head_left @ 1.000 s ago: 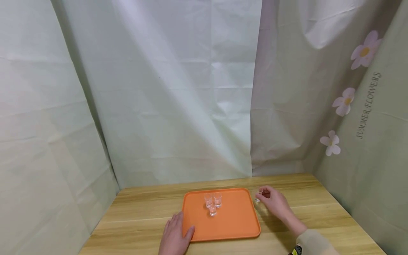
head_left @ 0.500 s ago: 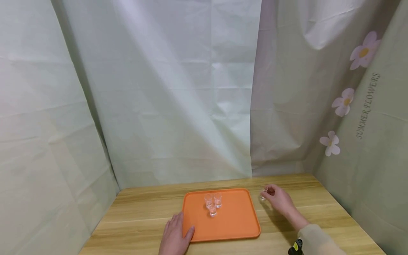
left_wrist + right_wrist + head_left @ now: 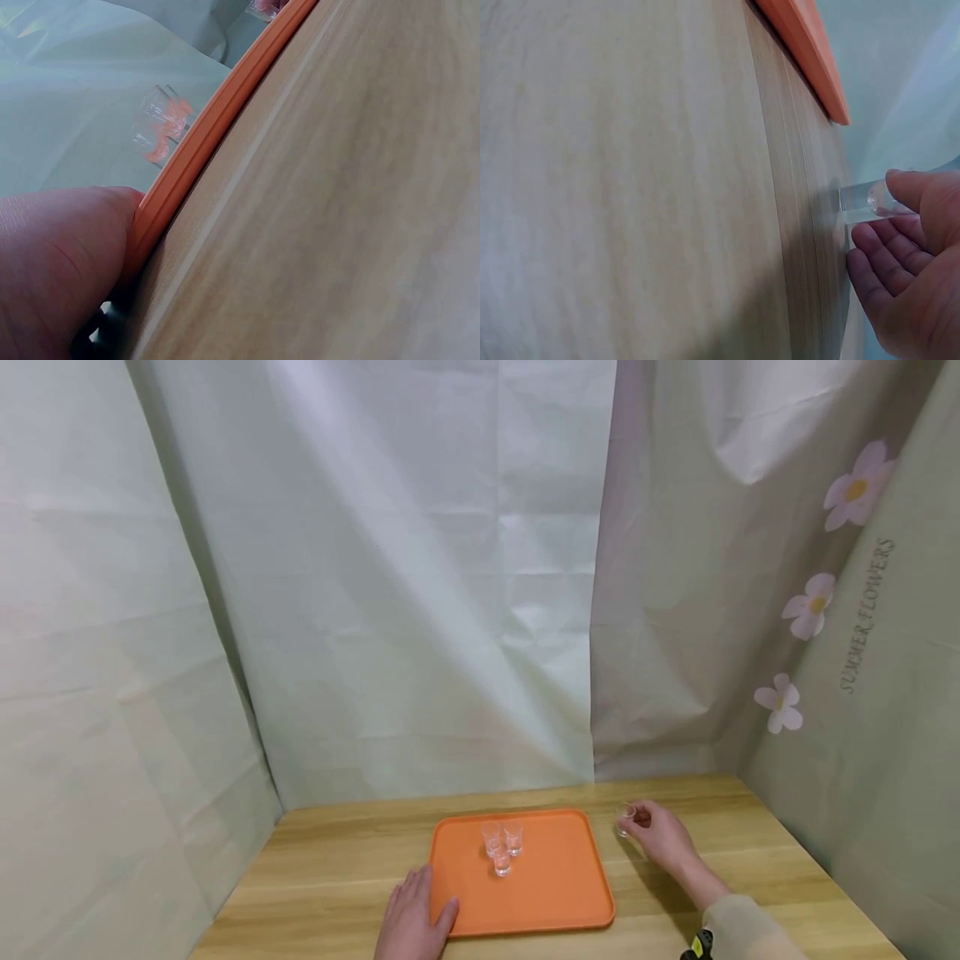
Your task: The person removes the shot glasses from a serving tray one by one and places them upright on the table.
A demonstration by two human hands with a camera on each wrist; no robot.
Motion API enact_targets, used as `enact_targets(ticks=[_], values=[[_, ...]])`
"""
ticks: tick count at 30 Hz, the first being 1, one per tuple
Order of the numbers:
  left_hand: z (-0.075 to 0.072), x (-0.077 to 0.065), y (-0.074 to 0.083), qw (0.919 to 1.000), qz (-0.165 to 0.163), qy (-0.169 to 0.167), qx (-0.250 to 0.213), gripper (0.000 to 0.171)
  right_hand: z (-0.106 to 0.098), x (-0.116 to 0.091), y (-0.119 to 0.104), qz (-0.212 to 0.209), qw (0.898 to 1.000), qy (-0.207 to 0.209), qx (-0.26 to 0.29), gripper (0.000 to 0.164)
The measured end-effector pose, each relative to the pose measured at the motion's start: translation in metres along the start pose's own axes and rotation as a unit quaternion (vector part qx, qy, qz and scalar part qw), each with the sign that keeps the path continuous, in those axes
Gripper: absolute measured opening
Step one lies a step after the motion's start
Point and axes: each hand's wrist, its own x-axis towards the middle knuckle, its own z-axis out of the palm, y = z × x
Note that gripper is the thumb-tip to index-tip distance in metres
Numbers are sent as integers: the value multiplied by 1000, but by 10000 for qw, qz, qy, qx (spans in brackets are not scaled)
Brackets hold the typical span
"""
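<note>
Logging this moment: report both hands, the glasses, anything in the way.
Right hand pinching one clear glass, right of orange tray. Left hand at tray's near left corner. Three more glasses on tray. Tray's rim between them and held glass.

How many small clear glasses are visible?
4: rear-left glass, rear-right glass and front glass grouped on the orange tray; fourth glass in the right hand, right of the tray.

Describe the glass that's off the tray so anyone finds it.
On the wooden table, find the orange tray. Just beyond its right edge, the right hand pinches a small clear glass. It's the only glass off the tray; three similar glasses stand clustered on it.
</note>
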Motion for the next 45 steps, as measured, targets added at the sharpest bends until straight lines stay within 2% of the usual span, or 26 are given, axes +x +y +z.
enact_targets(ticks=[5, 13, 18, 25, 30, 33, 39, 45], values=[[1, -3, 0, 10000, -8, -20, 2, 79, 1, -1, 2, 39, 10000, -84, 26, 39], [-4, -2, 5, 10000, -58, 24, 31, 79, -6, -6, -10, 193, 9991, -237, 279, 75], [-6, -4, 4, 10000, 45, 74, 47, 77, -11, -10, -21, 82, 9994, -168, 277, 83], [-6, -5, 2, 9998, 124, 124, 51, 76, -13, -15, -37, -441, 9989, 103, 149, 73], [-6, -5, 3, 10000, 64, 51, 20, 77, -8, -20, -49, -573, 9979, 118, 273, 66], [-6, -4, 2, 10000, 32, 12, 27, 77, -1, -20, -58, -657, 9968, 23, 459, 62], [-6, -4, 1, 10000, 28, 33, 90, 77, 21, -20, -73, -729, 9919, -426, 945, 55], [-1, -4, 3, 9999, 73, 115, 36, 77, 43, -20, -78, -831, 9883, -707, 1064, 52]])
